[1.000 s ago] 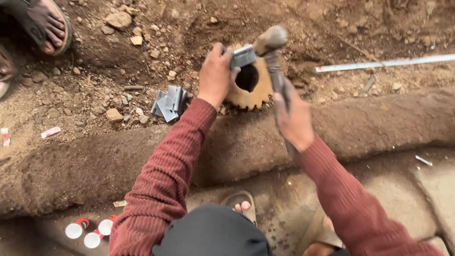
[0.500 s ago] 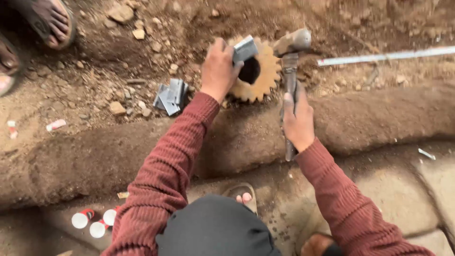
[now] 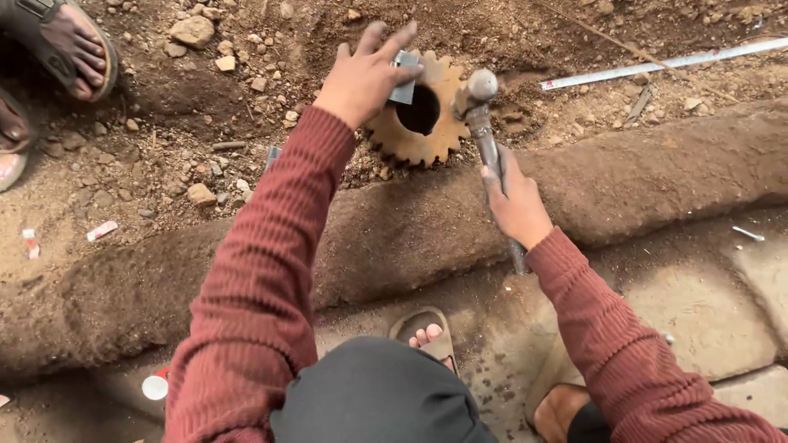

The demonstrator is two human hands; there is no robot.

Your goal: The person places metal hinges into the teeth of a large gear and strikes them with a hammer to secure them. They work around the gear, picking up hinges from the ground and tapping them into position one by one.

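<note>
Upper centre of the frame: a rusty toothed sprocket [image 3: 419, 115] lies flat on the dirt ground [image 3: 205, 139]. The left hand [image 3: 365, 74], fingers spread, presses a small grey metal piece [image 3: 404, 82] against the sprocket's upper left rim beside its bore. The right hand [image 3: 515, 205], below and right of the sprocket, is closed around a hammer [image 3: 480, 107] handle; the hammer head sits at the sprocket's right edge.

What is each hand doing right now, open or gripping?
Left hand: open, fingers spread, pressing a small grey metal piece on the rusty gear.
Right hand: closed around the hammer handle.
</note>
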